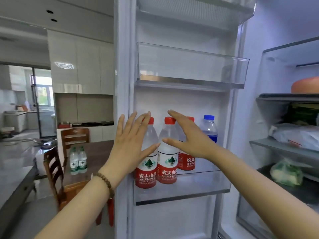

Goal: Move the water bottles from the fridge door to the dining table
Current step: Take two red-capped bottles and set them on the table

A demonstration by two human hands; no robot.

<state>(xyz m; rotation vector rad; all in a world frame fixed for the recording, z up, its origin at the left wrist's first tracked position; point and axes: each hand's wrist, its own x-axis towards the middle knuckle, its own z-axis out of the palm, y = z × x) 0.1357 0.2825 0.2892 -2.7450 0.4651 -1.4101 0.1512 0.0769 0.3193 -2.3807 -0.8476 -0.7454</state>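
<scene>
**Water bottles point(168, 169) upright on the fridge door shelf point(198, 185), both hands spread wide before them**

I see three red-capped bottles standing side by side at the left end of the shelf, long axes vertical, with a blue-capped bottle point(208, 130) further right. My left hand point(131, 144) is in front of the leftmost bottle point(146, 171), fingers point(132, 121) straight and splayed, gripping nothing. My right hand point(189, 140) is spread just as wide before the third bottle point(186, 163), its thumb reaching toward the middle bottle point(168, 152).

The bottles lie directly ahead of both palms. The left hand is nearer the leftmost, the right nearer the third, and the middle one sits between the thumbs. I judge each hand must close round a bottle body and lift it over the shelf lip.

I cannot tell whether either palm touches plastic, and the hands hide much of two bottles. The desk point(100, 152) lies to the left, past the door edge, carrying two green-capped bottles point(78, 160).
</scene>
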